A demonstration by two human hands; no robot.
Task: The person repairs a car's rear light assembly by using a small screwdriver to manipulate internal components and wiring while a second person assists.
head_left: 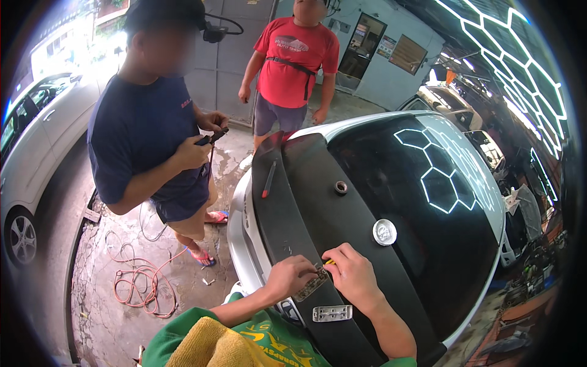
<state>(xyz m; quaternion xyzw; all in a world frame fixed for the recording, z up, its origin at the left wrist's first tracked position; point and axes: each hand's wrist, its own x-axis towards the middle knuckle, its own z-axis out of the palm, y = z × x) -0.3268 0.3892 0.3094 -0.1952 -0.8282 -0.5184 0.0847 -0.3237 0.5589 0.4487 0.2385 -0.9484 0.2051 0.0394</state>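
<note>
My left hand (pixel 290 278) is closed on the edge of a small rectangular board-like part (pixel 313 286), which looks brownish and clear. A thin yellow tool or handle (pixel 330 262) pokes out of the closed fingers of my right hand (pixel 354 275), its tip close to that part; its exact kind is hidden. Just below my hands, a silver lamp housing (pixel 332 313) with several small recesses lies on the car's dark spoiler (pixel 293 208). Beyond my right hand sit a round silver dish (pixel 384 232) and a roll of black tape (pixel 341 187).
A slim tool with a red end (pixel 268 180) rests on the spoiler's far part. At left a person in navy (pixel 147 128) handles a dark object; another in red (pixel 296 55) stands behind the car. An orange hose or cord (pixel 147 284) coils on the floor near a white car (pixel 46 140).
</note>
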